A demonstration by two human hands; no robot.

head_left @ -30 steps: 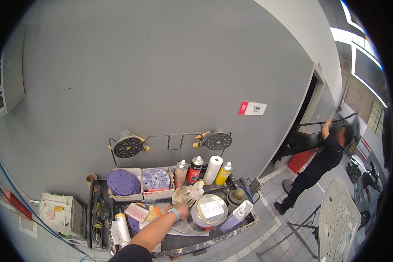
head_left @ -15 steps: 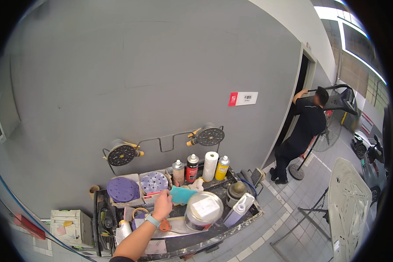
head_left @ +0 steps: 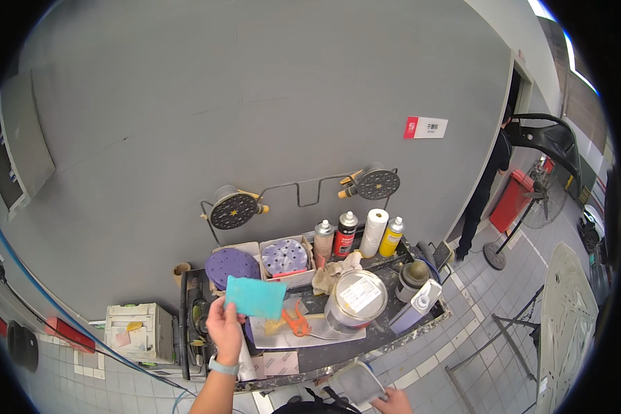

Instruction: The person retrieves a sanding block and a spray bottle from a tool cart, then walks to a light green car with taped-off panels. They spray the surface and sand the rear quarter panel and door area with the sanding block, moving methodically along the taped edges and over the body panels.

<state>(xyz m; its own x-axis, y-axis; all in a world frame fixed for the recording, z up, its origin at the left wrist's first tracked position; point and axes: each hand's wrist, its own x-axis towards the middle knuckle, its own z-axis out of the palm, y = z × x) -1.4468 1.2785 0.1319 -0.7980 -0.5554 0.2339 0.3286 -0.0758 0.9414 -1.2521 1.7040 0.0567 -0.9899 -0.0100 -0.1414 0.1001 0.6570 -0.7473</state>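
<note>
My left hand point(head_left: 225, 331) is closed on the lower left corner of a flat, turquoise rectangular piece point(head_left: 257, 297), held up over the left part of a black cart point(head_left: 393, 345). Whether that piece is stiff or soft, I cannot tell. Low in the view, my right hand point(head_left: 395, 402) grips the edge of a grey rectangular board point(head_left: 359, 381) with a paler rim, in front of the cart. An orange-handled tool point(head_left: 297, 321) lies behind the turquoise piece, beside a large round tin point(head_left: 356, 301). Purple sanding discs point(head_left: 232, 265) sit just beyond my left hand.
Spray cans point(head_left: 346, 234) and a white paper roll point(head_left: 375, 233) line the cart's back. Two sanders point(head_left: 233, 210) hang on the grey wall. A whitish panel point(head_left: 566, 331) stands on a frame at right. Near the doorway are a person point(head_left: 486, 186) and a fan point(head_left: 541, 196).
The turquoise piece has moved left with my left hand, away from the tin. My right hand and the grey board have come into view. The person has moved farther into the doorway.
</note>
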